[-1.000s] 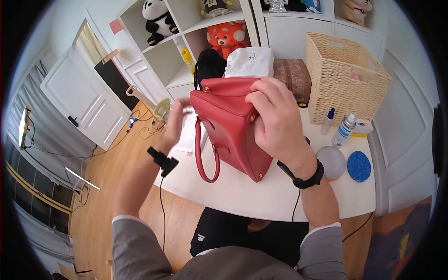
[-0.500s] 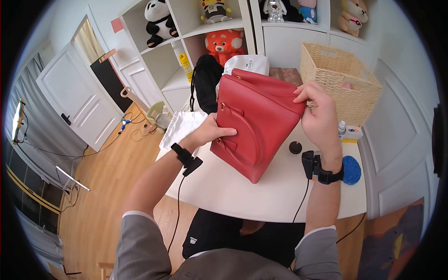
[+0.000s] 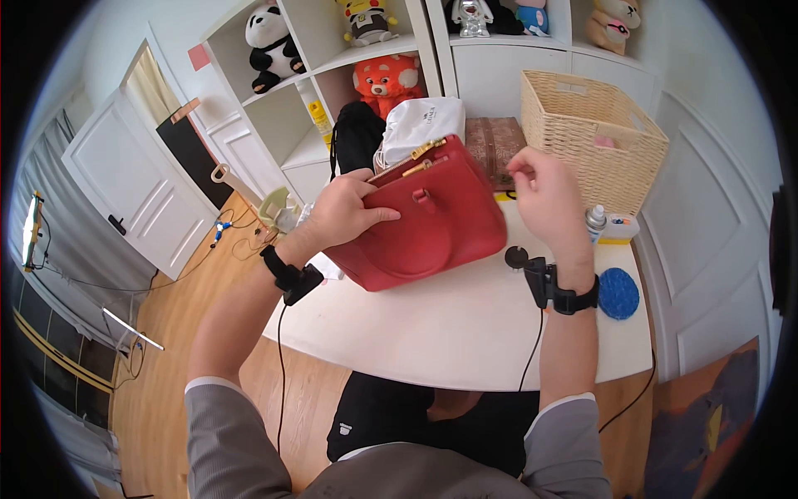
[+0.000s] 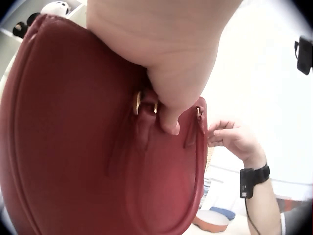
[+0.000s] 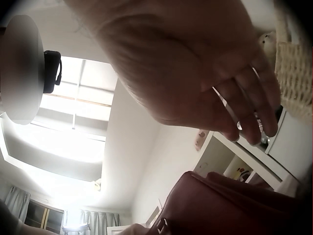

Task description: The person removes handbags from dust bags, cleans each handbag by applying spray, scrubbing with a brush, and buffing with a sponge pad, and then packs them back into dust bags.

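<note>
A red leather handbag (image 3: 449,218) stands tilted over the white table, its gold zip pulls (image 3: 428,150) showing along the top. My left hand (image 3: 349,212) grips its top edge, the thumb flat on the outer side and the fingers hidden behind the rim. In the left wrist view, that thumb (image 4: 171,126) presses beside a gold handle ring (image 4: 138,104), and a handle hangs against the bag's side. Off the bag's right end, my right hand (image 3: 544,195) hovers with loosely bent fingers and nothing in them. The right wrist view shows its palm (image 5: 186,73) above the bag.
Behind the bag are a white dust bag (image 3: 422,125), a black pouch (image 3: 359,137) and a brown patterned box (image 3: 495,143). A woven basket (image 3: 598,158), a spray can (image 3: 595,223) and a blue disc (image 3: 618,293) are on the right. Plush toys fill the shelves.
The handbag has turned and tipped, bringing its zipped top into view. My right hand has let go of its corner, while my left hand has shifted up to the top edge.
</note>
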Demonstrator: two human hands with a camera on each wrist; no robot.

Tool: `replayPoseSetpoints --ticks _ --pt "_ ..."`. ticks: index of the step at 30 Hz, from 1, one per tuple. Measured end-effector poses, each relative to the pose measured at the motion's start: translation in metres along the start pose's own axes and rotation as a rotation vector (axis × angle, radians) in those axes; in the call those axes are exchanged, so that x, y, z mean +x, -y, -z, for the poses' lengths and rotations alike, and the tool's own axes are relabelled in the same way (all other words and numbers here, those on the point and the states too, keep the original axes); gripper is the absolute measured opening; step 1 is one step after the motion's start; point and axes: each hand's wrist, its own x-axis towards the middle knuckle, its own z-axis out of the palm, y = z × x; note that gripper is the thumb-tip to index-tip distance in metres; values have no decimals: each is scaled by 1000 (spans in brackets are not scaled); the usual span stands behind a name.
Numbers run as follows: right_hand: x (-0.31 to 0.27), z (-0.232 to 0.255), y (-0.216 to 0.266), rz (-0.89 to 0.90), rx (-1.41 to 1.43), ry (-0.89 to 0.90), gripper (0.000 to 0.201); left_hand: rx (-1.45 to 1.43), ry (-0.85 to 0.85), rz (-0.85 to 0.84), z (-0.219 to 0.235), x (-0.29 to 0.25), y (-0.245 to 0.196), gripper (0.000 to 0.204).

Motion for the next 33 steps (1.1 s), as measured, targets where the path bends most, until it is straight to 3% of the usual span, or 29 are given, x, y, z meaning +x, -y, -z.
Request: replayPoseSetpoints --ticks 2,4,6,8,9,11,13,20,22,24,26,27,28,30,32,33 --pt "-3 -6 4 -14 -62 29 12 109 -8 -25 -2 5 -1 37" --pt "-5 -12 7 26 -16 43 16 289 104 -101 -6 10 6 38" --pt "-5 -22 7 21 -60 80 24 310 110 -163 -14 12 18 39" --pt "-8 -30 13 151 -52 58 36 329 117 -226 -19 13 20 40" --pt "-9 -32 17 140 -33 100 49 310 104 -269 -22 12 22 39" --pt "-12 -42 18 191 -64 124 53 283 94 -310 -28 12 23 39" --pt "-13 -55 15 249 -85 149 68 238 13 -428 -36 14 20 40" --pt "-16 -69 8 189 -352 435 68 218 85 -396 -48 18 9 34" --pt "-17 -78 8 237 -471 351 63 -120 18 -325 -42 14 20 29" --pt "-17 -82 8 235 -464 351 61 -218 19 -328 -31 5 34 40" --pt "-17 -84 7 235 -463 348 59 9 -179 -356 -16 -7 36 66" --pt "-17 -86 6 236 -460 336 57 31 -192 -318 -14 -15 47 89" --pt "-17 -86 5 236 -459 323 55 21 -193 -314 -16 -21 59 89" --pt "-18 -86 7 218 -441 327 53 -382 -81 -105 -27 -31 85 95" --pt "-17 -84 9 210 -424 330 51 -477 -29 -69 -37 -33 98 94" --pt "-16 -82 10 189 -407 365 51 -593 5 -13 -44 -32 101 85"
